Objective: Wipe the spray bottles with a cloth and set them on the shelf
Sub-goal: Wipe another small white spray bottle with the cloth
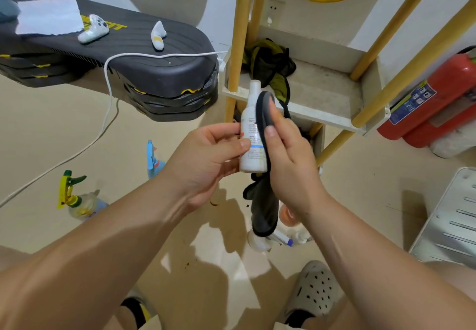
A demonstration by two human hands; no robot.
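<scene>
1. Far left: a black stepped platform (144, 72) carries a white sheet (49, 16), a white game controller (94, 28) and a small white curled item (158, 35). A white cable (108, 79) drapes off its edge to the floor.
2. On the floor left of the hands is a yellow-green trigger bottle (74, 198) with its nozzle pointing right. A blue trigger sprayer (153, 158) sits just beyond it.
3. Left hand (206, 157) — thumb and fingers pinch the lower half of the white spray bottle (253, 133).
4. The bottle is held in the air in front of the shelf's left front corner, not on it. Its long axis is near vertical, cap up, base down, label toward the camera.
5. Right hand (291, 164) grips a dark cloth (265, 206), fingers pressing it onto the bottle's right side. The cloth loops over the fingertips and hangs below the bottle.
6. On the floor under the hanging cloth are more bottles (283, 237) (blurred, count unclear).
7. Shelf (322, 97) — a white tray on yellow poles, with an olive-green fabric bundle (268, 64) at its back left.
8. Far right: a red fire extinguisher (443, 90) and a white slotted panel (450, 221).
</scene>
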